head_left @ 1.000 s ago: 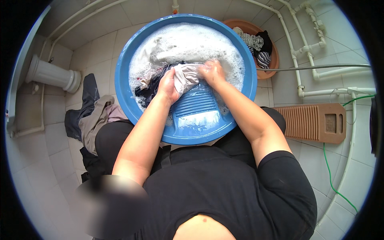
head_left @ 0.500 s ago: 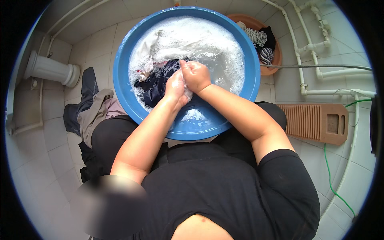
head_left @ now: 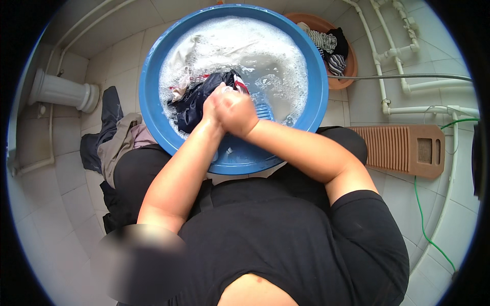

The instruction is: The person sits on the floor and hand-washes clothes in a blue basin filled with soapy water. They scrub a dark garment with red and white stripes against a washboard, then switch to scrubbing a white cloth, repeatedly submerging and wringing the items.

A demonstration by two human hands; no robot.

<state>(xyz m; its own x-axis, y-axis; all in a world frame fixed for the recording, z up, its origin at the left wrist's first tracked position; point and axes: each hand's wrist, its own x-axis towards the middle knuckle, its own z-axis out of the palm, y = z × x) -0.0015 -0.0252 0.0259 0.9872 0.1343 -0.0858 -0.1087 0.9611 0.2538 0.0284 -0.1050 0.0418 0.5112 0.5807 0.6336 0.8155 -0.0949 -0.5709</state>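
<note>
My left hand [head_left: 213, 108] and my right hand [head_left: 238, 111] are pressed together over the near part of a large blue basin [head_left: 148, 97]. Both are closed on the near end of a wet navy garment [head_left: 197, 102], though the fingers are partly hidden. A red and white stripe shows along the garment's edge. The rest of it lies bunched to the left, half in soapy water. Blue ridges, apparently a washboard [head_left: 264, 111], show in the basin just right of my right hand. A whitish cloth [head_left: 188, 50] floats among the suds at the far left.
An orange-brown basin [head_left: 351, 66] with striped and dark clothes stands behind at the right. A brown washboard [head_left: 390, 151] lies right of my knee, near white pipes [head_left: 380, 84] and a green cord [head_left: 421, 219]. Clothes [head_left: 115, 137] lie on the left floor beside a white pedestal [head_left: 64, 91].
My joined hands have come a little nearer to me, with the right now covering more of the left. The garment's striped edge and the blue ridges have come into sight.
</note>
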